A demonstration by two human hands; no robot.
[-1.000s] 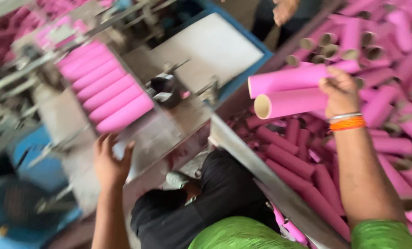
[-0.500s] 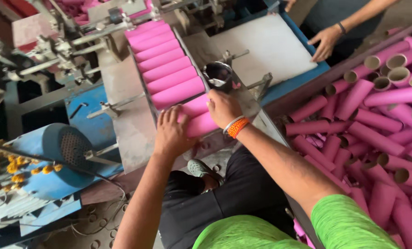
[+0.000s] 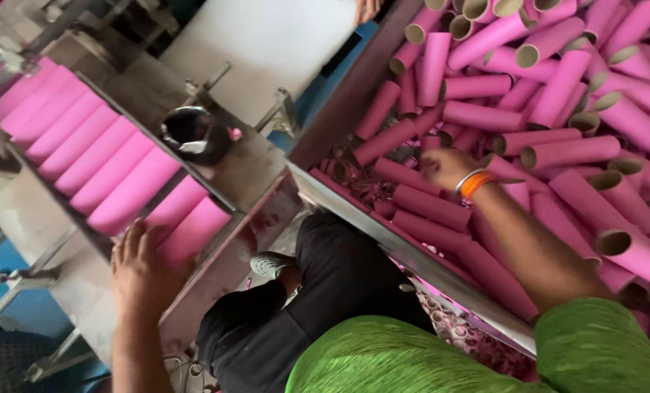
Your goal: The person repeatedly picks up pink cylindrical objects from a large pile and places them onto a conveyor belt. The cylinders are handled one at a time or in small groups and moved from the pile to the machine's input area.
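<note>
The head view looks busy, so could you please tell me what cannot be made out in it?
- Right hand: motion blur hides whether its fingers grip a pink tube.
- Bin of pink tubes: cut off by the top and right edges.
- Black cup: its contents are too dark to tell.
- Left hand: its palm side is hidden against the nearest tube.

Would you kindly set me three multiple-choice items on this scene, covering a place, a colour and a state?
1. Where is the right hand?
A. Over the loose tubes in the bin
B. On the dark cup
C. On the white sheet

2. What colour is the wristband?
A. Blue
B. Orange
C. Black

3. How do the tubes in the tray lie?
A. Upright
B. Scattered
C. Side by side in a row

Answers: 1 A, it reaches among the piled pink tubes. 2 B, orange at the wrist. 3 C, parallel; the left hand rests at the nearest.
</note>
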